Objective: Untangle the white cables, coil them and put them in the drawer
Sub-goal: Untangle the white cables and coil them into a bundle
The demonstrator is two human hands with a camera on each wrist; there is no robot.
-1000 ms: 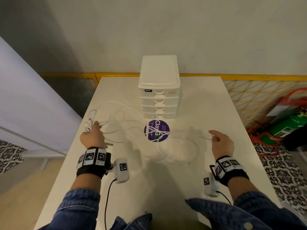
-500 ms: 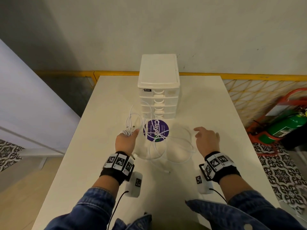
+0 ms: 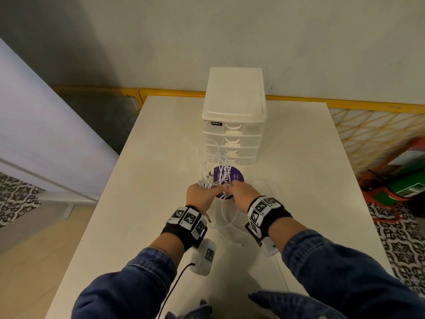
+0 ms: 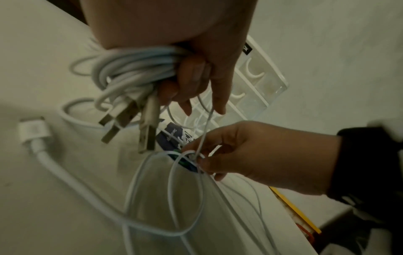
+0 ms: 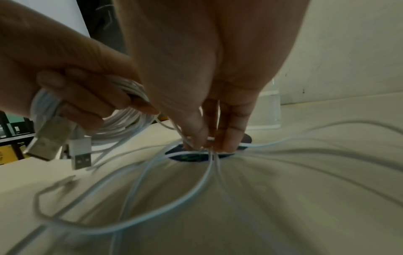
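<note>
1. The left hand [image 4: 191,72] clenches a bundle of white cables [image 4: 130,69] above the table [image 3: 142,203].
2. The right hand [image 4: 250,151] pinches loose strands [image 5: 174,181] near a purple sticker [image 3: 227,176].
3. Step, likely: untangling. Next: tease one strand free; the drawers [image 3: 232,143] look closed.

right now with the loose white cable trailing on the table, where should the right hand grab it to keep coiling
Probably the strand just below the coiled bundle in the left hand, from the right and above. There the loose cable hangs clear of the table; the right hand already pinches strands nearby. Further out it loops and crosses itself.
</note>
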